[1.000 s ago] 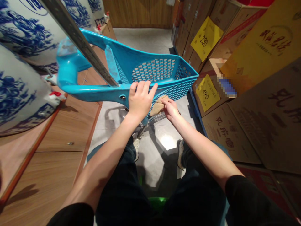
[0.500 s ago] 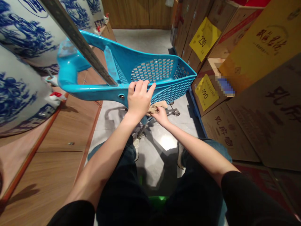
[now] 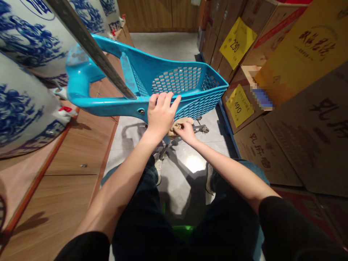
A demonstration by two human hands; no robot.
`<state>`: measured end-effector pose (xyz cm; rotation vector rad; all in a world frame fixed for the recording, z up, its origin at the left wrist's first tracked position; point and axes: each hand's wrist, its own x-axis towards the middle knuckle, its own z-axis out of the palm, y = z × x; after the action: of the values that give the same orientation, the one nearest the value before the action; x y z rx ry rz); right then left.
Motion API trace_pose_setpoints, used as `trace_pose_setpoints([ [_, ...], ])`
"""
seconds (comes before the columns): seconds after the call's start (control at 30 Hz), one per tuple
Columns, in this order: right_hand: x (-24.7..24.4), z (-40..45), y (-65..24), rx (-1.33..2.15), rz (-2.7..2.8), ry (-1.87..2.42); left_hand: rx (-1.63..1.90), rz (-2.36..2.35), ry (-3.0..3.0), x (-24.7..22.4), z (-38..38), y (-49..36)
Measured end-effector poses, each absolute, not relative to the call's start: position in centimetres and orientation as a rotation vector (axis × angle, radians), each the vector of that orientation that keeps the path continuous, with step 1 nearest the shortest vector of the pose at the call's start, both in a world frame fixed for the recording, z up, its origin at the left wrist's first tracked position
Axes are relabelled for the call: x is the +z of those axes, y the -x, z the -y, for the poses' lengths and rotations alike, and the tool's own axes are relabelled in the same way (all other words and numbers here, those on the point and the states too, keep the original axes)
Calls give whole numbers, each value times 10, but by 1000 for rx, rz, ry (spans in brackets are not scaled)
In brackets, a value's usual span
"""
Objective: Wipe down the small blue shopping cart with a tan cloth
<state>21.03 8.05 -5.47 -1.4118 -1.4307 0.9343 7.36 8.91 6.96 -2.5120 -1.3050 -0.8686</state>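
Right grip [image 3: 187,132] on crumpled tan cloth [image 3: 174,131]

One left hand [image 3: 160,116], one right hand [image 3: 186,132], one beige cloth [image 3: 177,127];
one blue plastic shopping cart [image 3: 174,108]; three blue-and-white porcelain jars [image 3: 29,32] [image 3: 16,116] [image 3: 110,14]; two yellow price tags [image 3: 238,43] [image 3: 239,106]

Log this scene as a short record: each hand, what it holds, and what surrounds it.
Left hand: fingers curled over the rim of the blue cart
Right hand: pinching a tan cloth below the basket's side
Left side: blue-and-white porcelain jars
Right side: cardboard boxes with yellow price tags reading 230 and 490
Ground: tiled floor
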Motion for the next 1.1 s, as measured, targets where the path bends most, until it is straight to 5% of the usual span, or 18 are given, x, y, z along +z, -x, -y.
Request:
trace_pose_setpoints([
  [0.37,-30,-85,-207,887,1214,1277,-628,843,2803,48,-67,-17],
  [0.63,2,-90,-226,589,1384,1194,-395,1618,2591,40,-33,2],
  [1.1,-63,-65,-211,394,1952,1338,-50,2235,2278,64,-41,-20],
])
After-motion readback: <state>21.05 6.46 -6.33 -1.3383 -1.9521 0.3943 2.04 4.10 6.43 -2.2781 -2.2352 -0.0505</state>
